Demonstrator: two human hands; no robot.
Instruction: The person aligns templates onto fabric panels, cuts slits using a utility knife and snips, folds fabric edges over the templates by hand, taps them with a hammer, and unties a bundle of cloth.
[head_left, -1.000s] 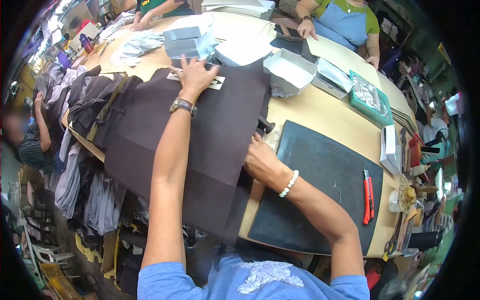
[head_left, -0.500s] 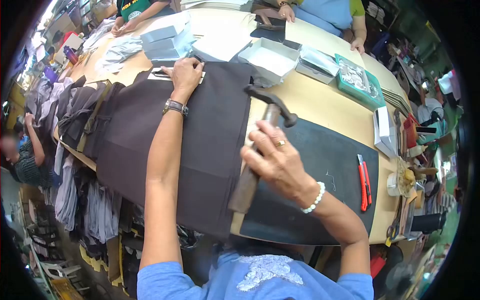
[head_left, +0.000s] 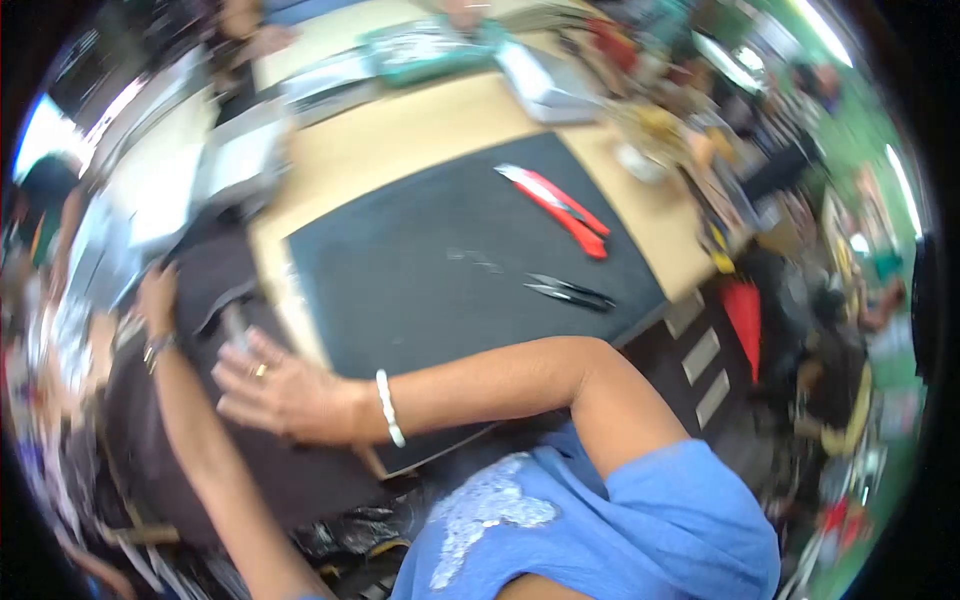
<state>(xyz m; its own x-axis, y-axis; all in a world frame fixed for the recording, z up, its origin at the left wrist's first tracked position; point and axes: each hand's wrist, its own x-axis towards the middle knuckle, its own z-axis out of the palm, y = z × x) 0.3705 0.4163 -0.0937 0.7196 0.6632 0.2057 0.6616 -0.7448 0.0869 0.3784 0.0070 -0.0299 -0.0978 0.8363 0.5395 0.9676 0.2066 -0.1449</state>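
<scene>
The hammer (head_left: 237, 327), pointing far and slightly left, is being partly covered by the nearer right hand (head_left: 300, 398), grip spread, contact unclear. The left hand's grip cannot be told.

Place: a textile workshop
Surface (head_left: 400, 125): pale, bearing a black cutting mat (head_left: 400, 270)
Tools: hammer (head_left: 238, 328), red-handled utility knife (head_left: 587, 240), thread snips (head_left: 572, 293)
Material: dark cloth (head_left: 290, 480)
Around: blurred clutter (head_left: 790, 200), fluorescent tube (head_left: 904, 190), a co-worker's hand (head_left: 268, 42)

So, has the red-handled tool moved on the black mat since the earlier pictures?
No, the red-handled tool lies along the right-hand edge of the black mat, as before; the view has turned.
</scene>
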